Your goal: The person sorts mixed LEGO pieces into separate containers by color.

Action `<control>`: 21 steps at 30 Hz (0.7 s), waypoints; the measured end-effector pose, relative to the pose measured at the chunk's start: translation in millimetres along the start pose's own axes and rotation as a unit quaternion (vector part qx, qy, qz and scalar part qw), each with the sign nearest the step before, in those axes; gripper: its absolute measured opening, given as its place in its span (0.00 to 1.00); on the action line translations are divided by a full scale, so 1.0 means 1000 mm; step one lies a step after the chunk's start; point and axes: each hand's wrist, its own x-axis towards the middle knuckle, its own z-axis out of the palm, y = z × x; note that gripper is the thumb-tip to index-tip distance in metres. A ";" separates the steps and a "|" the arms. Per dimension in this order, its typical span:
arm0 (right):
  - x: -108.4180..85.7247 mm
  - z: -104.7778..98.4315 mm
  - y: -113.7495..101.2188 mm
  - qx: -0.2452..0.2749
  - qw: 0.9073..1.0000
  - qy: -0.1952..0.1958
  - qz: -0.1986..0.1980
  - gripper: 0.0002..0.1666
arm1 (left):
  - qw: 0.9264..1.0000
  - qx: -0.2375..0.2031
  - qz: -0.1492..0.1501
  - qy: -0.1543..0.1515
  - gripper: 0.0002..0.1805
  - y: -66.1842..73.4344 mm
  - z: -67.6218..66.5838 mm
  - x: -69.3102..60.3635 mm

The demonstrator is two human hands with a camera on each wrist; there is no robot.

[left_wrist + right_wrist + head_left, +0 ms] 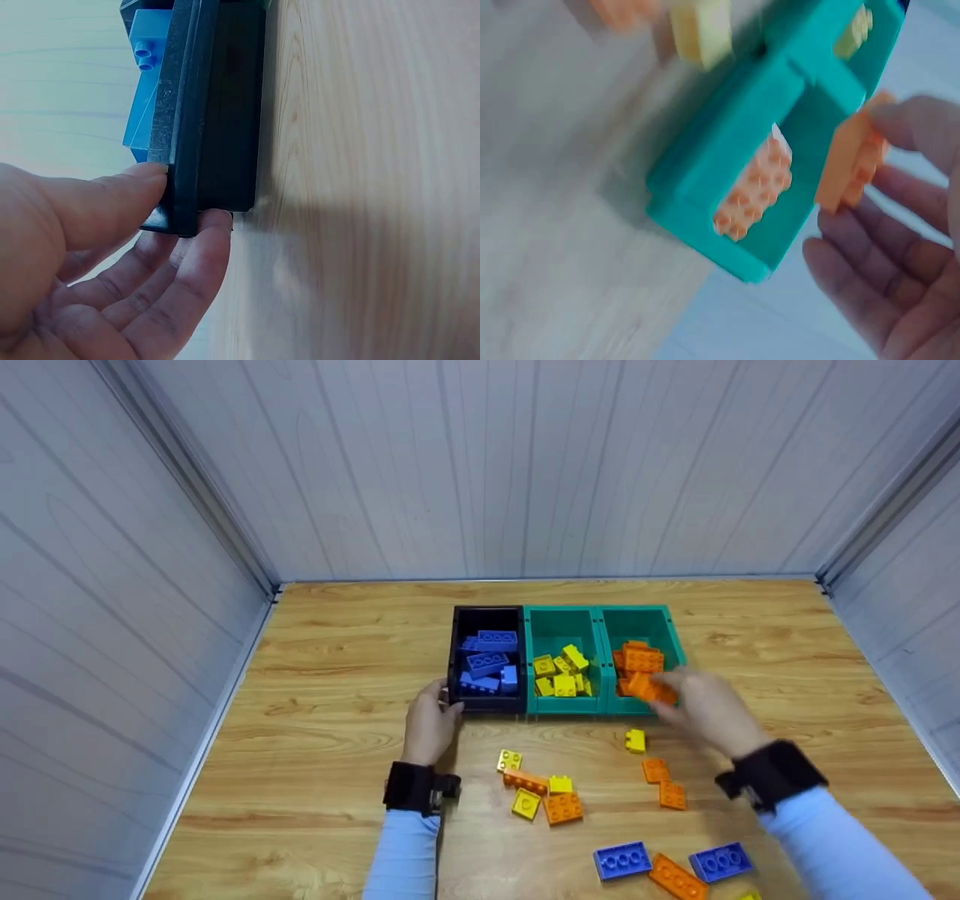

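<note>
With thumb and fingers, my left hand grips the front left corner of the black bin, which holds several blue bricks. Over the right-hand green bin, my right hand pinches an orange brick between thumb and fingers. Inside that bin lie several orange bricks. Between these two bins stands another green bin with several yellow bricks in it. The three bins stand side by side and touch.
In front of the bins lie loose bricks: a yellow brick, small orange bricks, a mixed yellow and orange cluster, and blue bricks by the near edge. Panelled walls enclose the wooden table at the back and sides.
</note>
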 end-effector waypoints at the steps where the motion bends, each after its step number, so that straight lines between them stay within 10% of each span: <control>1: 0.008 -0.004 0.004 0.005 1.000 0.000 0.016 0.24 | 1.000 0.000 0.001 -0.002 0.22 0.000 0.000 0.000; 9: 0.070 -0.010 0.026 0.009 0.995 -0.024 0.092 0.23 | 1.000 0.002 -0.006 -0.001 0.22 -0.001 0.001 0.001; 21: 0.116 -0.001 0.028 -0.017 0.996 -0.062 0.061 0.21 | 1.000 -0.006 0.010 0.000 0.21 -0.003 -0.002 0.000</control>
